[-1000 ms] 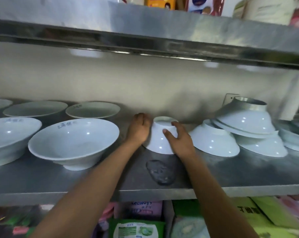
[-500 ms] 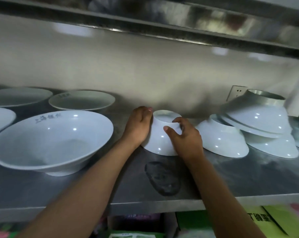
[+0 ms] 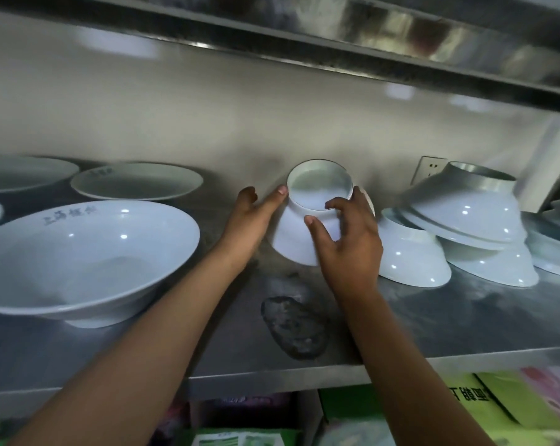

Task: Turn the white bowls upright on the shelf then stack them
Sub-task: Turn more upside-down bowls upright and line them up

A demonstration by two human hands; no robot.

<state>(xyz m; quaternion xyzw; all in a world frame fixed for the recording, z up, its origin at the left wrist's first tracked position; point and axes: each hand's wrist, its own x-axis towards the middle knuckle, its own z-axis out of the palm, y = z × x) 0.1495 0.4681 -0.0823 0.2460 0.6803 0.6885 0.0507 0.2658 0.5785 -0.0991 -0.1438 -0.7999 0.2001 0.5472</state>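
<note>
Left hand: left hand [image 3: 251, 217] reaches in from the lower left, forearm stretched over the shelf edge; its straight fingers press flat against the left wall of the small white bowl [image 3: 307, 223], one fingertip at the foot ring; nothing is curled round the bowl on this side.
Right hand: right hand [image 3: 349, 239] comes in from the lower right; thumb on the near wall, the other fingers curled over the foot ring and the far side, so it grips the bowl.
Bowl held: between the two palms, bottom up and tilted, foot ring turned toward the camera; its lower rim is at or just off the metal shelf [image 3: 465, 320], which one I cannot tell.
Change: half a second ago the bowl sat flat and upside down on the shelf with its foot ring facing up; now it is tipped back toward the person; the right fingers have climbed from the side wall onto the foot ring; the left fingertip has risen with it.
Upside-down bowls right of the right fingers: at least four; one single bowl [image 3: 410, 255] just beside the right hand; a tilted pile [image 3: 471, 217] of three beyond it; more at the frame edge, too cut off to count.
Upright dishes left of the left fingers: one large upright bowl [image 3: 88, 252] nearest; two shallow plates [image 3: 137, 181] behind it; another rim at the far left edge.
Below the wrists: one dark patch [image 3: 296, 326] on the shelf.
</note>
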